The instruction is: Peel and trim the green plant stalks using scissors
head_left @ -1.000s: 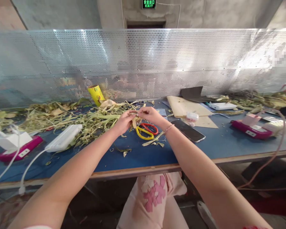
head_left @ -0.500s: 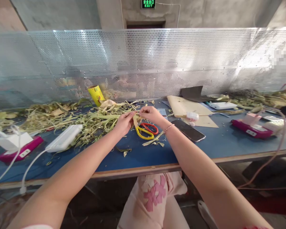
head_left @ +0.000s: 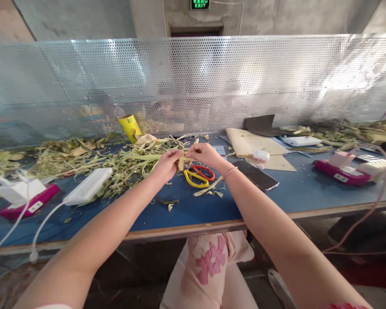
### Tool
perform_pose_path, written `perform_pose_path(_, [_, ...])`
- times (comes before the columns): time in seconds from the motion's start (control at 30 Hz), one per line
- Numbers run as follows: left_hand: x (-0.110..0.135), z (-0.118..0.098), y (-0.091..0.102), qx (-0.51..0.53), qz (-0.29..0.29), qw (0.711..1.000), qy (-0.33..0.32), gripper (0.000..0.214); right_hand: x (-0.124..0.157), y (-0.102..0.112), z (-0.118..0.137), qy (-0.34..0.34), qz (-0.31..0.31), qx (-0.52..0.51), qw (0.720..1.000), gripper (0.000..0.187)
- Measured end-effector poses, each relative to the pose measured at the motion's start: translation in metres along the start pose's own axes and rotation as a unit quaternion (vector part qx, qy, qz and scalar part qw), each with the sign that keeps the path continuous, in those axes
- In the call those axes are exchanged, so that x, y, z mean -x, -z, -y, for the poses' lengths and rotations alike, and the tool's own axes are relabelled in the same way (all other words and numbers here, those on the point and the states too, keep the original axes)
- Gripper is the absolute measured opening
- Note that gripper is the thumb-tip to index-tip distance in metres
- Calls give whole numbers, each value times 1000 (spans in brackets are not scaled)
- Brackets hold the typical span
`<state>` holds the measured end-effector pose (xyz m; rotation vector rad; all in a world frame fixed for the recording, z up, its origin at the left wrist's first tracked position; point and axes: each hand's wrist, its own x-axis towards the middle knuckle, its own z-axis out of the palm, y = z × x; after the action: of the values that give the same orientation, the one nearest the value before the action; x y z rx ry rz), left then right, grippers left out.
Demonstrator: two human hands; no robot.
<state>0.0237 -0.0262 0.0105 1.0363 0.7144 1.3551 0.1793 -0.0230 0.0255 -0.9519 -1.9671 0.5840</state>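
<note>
Over the blue table (head_left: 193, 210), my left hand (head_left: 169, 164) and my right hand (head_left: 203, 153) meet with fingertips pinched close together. Between them is a pale dried leaf strip (head_left: 181, 163), its end hanging below the left fingers. The right fingers close on its other side. Just beneath my hands lie scissors with one yellow and one red handle (head_left: 197, 183); their blades are hidden. A heap of dried green-yellow leaf strips (head_left: 128, 165) spreads left of and behind my left hand. One loose leaf piece (head_left: 208, 190) lies beside the scissors.
A phone (head_left: 256, 175), a small white case (head_left: 261, 155) and brown paper sheets (head_left: 247, 143) lie to the right. At left are a white power bank (head_left: 89, 185) and a magenta power strip (head_left: 28, 201). A yellow tube (head_left: 130, 128) stands near the perforated screen (head_left: 199, 64), people behind it.
The right fingers have shifted slightly on the leaf strip, and its hanging end looks shorter. The scissors stay in place; the view has moved a little.
</note>
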Motion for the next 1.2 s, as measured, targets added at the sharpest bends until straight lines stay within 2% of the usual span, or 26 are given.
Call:
perform_pose_path(0.17, [1, 1, 1, -33, 1, 999, 31, 19, 1, -3, -1, 2, 6, 46, 999, 22])
perform_pose_path(0.3, [0, 2, 2, -41, 18, 998, 48, 17, 1, -6, -1, -8, 12, 34, 999, 22])
perform_pose_path(0.4, [-1, 0, 2, -36, -2, 998, 57, 14, -1, -9, -3, -11, -1, 21, 1000, 24])
perform_pose_path(0.5, [0, -2, -1, -29, -38, 998, 33, 14, -2, -14, -7, -25, -37, -3, 999, 26])
perform_pose_path(0.63, [3, -3, -7, -21, -61, 998, 3, 19, -3, -21, -9, -47, -85, -98, 990, 29])
perform_pose_path(0.77, [1, 2, -6, -42, -69, 996, -42, 24, -2, -29, -3, -92, -82, -192, 974, 24])
perform_pose_path(0.83, [-3, 7, -3, -60, -74, 993, -65, 26, -2, -33, -2, -108, -88, -205, 969, 22])
perform_pose_path(0.93, [-8, 12, 3, -114, -105, 982, -104, 25, -2, -38, -3, -81, -141, -122, 979, 17])
perform_pose_path(1.03, [-9, 13, 7, -216, -140, 953, -163, 21, -2, -39, -7, -42, -195, -24, 980, 19])
perform_pose_path(1.13, [-4, 10, 5, -298, -146, 916, -225, 17, -2, -38, -10, -40, -209, 13, 977, 25])
perform_pose_path(1.2, [0, 8, 2, -321, -130, 903, -254, 15, -2, -35, -11, -39, -209, 34, 977, 28])
